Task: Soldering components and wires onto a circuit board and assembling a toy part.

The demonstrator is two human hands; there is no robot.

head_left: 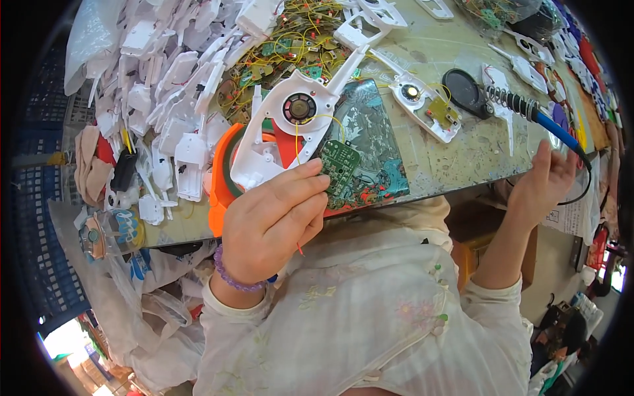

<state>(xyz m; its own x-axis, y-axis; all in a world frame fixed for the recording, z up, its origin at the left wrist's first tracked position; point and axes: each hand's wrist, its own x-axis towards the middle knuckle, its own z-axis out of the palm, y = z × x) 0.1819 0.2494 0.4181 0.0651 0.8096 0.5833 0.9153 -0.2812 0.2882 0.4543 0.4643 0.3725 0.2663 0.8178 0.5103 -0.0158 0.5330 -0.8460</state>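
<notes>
Hands work apart: the left hand [281, 221] pinches the green circuit board [340, 164] at its left edge, fingers lying over the lower end of a white shell [272, 125], while the right hand [549, 173] has its fingers parted beside the soldering iron's blue handle [560, 131] (whether they touch it, I cannot tell). Good holding here likely means gripping the board only by its rim and leaving slack in the thin yellow wire [297, 145]. Board and shell are over a dark plate [380, 119] near the front edge of the surface [475, 155]. Piled white shells [178, 92] crowd the left; more open room lies right, in front of the second shell [415, 112].
</notes>
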